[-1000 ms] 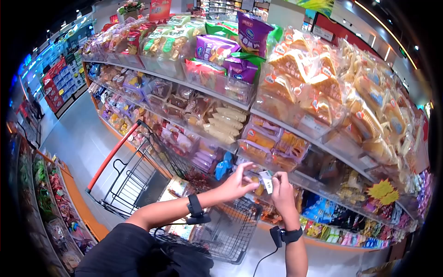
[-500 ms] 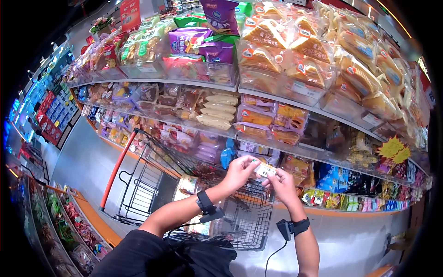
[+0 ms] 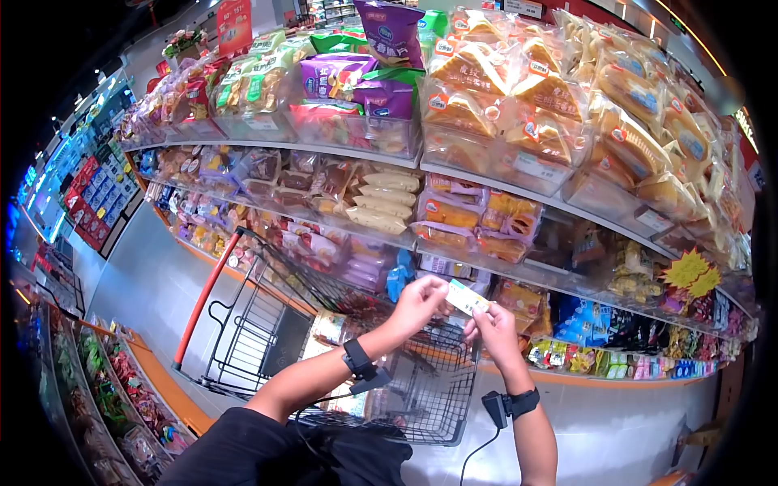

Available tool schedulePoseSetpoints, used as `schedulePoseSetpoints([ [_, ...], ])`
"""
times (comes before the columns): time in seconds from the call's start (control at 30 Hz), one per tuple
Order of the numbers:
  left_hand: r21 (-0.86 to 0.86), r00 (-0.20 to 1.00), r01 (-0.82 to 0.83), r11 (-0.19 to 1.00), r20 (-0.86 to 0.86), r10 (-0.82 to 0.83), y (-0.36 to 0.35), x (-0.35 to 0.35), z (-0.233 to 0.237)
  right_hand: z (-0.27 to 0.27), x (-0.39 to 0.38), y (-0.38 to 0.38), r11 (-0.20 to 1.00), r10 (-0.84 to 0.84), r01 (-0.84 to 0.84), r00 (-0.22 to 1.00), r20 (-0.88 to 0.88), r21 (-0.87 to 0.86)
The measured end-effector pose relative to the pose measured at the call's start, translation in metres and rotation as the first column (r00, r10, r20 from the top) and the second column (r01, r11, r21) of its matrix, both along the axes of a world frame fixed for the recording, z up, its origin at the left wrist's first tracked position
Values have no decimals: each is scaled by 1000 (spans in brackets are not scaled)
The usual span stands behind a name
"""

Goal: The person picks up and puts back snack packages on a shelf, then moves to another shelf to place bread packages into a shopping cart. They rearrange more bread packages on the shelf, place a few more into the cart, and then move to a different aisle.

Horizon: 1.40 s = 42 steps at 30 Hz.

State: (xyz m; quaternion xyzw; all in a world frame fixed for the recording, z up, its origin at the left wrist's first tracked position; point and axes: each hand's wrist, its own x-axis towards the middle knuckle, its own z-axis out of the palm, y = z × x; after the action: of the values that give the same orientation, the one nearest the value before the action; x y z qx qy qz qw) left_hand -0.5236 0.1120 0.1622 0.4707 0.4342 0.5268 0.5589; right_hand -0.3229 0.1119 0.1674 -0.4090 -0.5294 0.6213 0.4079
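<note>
Both hands hold one small white and yellow card (image 3: 467, 297) in front of the shelves. My left hand (image 3: 419, 303) pinches its left end and my right hand (image 3: 492, 327) pinches its right end from below. Each wrist wears a black band with a cable. Under my arms stands a black wire shopping cart (image 3: 267, 332) with a red handle (image 3: 205, 300), and a few packets lie inside it.
Shelves (image 3: 519, 182) packed with bagged bread, cakes and snacks rise ahead and to the right. A yellow star-shaped price tag (image 3: 687, 271) hangs at the right. The grey aisle floor (image 3: 146, 275) runs to the left. Another low display (image 3: 113, 389) borders the lower left.
The camera view has tilted and shifted a little. My hands have turned the card from upright to lying more level and have risen slightly above the cart.
</note>
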Motion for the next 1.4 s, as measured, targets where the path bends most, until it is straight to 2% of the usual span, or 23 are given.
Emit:
schedulePoseSetpoints([
  [0.03, 17, 997, -27, 999, 73, 26, 2, -2, 0, 0, 2, 0, 1000, 0, 0, 1000, 26, 3],
  [0.1, -4, 999, -17, 1000, 45, 17, 6, -3, 3, 3, 6, 2, 1000, 1, -2, 997, 78, 16],
  [0.17, 82, 999, 32, 996, 28, -34, 3, 10, 5, 2, 2, 2, 1000, 10, -11, 999, 52, 19],
  [0.2, 186, 994, 72, 980, -90, -56, 9, 12, -6, 3, -2, 3, 1000, 18, -19, 999, 39, 23],
  [0.23, 183, 983, 108, 977, -170, -77, 12, 9, -10, 3, -4, 3, 999, 15, -16, 999, 45, 42],
  [0.3, 121, 993, 66, 990, -107, -53, 15, 8, 6, 4, 2, 7, 998, -4, -3, 993, 116, 68],
  [0.4, 166, 994, 24, 986, -106, -7, 33, -5, 4, 9, 19, 17, 995, -70, 59, 989, 130, 84],
  [0.5, 437, 923, 79, 896, -372, 101, 41, 6, 16, 9, 28, 35, 992, -35, 18, 991, 128, 128],
  [0.53, 508, 886, 121, 853, -443, 138, 47, 8, 5, 4, 27, 39, 990, -23, 8, 994, 106, 140],
  [0.57, 291, 877, 186, 938, -479, -26, 38, 11, 30, 6, 29, 42, 987, -17, -19, 975, 221, 157],
  [0.63, 366, 847, 176, 914, -530, 49, 44, 17, 27, 12, 31, 44, 935, -154, -11, 888, 433, 355],
  [0.73, 373, 818, 166, 913, -569, 84, 54, 25, 23, 28, 27, 44, 802, -365, 67, 841, 398, 594],
  [0.83, 525, 731, 124, 842, -623, 280, 70, 35, 10, 25, 32, 62, 660, -504, 22, 755, 420, 751],
  [0.87, 521, 690, 97, 848, -649, 320, 72, 36, 7, 25, 32, 66, 603, -565, 44, 728, 388, 796],
  [0.93, 516, 600, 40, 855, -697, 392, 75, 40, 3, 25, 34, 80, 579, -630, 40, 656, 416, 814],
  [1.03, 548, 570, 96, 831, -715, 405, 63, 40, 14, 3, 39, 98, 614, -664, -34, 518, 539, 788],
  [1.1, 641, 604, 143, 754, -660, 447, 65, 39, 13, -1, 40, 105, 630, -665, -92, 448, 597, 771],
  [1.13, 683, 621, 157, 714, -630, 466, 64, 38, 11, -4, 40, 106, 629, -665, -117, 433, 609, 769],
  [1.23, 527, 526, 239, 815, -776, 348, 58, 36, 19, -6, 38, 107, 612, -670, -122, 446, 594, 782],
  [1.33, 594, 603, 257, 762, -715, 354, 57, 37, 18, -8, 38, 107, 610, -675, -92, 460, 577, 787],
  [1.4, 598, 594, 250, 761, -716, 367, 61, 36, 12, -6, 38, 108, 602, -674, -88, 478, 564, 794],
])
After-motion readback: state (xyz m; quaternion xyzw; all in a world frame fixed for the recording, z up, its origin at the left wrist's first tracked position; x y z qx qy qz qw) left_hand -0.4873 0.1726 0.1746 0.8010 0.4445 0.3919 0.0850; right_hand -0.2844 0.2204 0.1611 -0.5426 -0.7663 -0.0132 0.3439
